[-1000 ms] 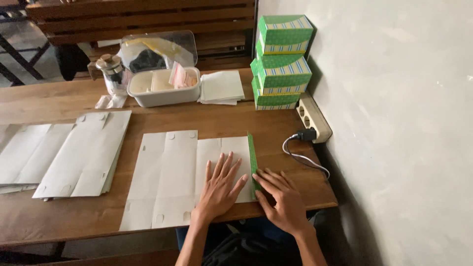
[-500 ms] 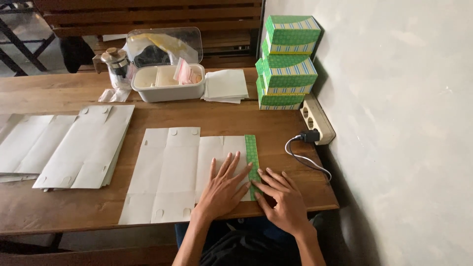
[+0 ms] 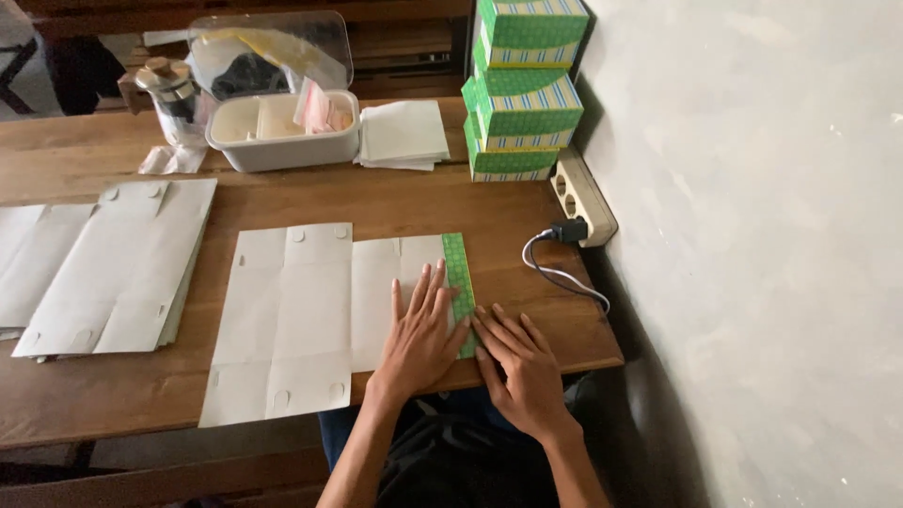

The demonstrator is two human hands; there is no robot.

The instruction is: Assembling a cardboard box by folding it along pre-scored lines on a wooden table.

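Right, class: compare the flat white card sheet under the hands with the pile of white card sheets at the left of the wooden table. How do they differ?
The flat white card sheet lies alone; the pile of white card sheets holds several layers. The single sheet has a green strip folded over its right edge, while the pile shows only white. The left hand and right hand press on the single sheet; nothing touches the pile. Both are creased, with small round notches.

Flat box blank (image 3: 310,310) partly under left hand (image 3: 423,339); far-left sheets (image 3: 38,263) cropped.
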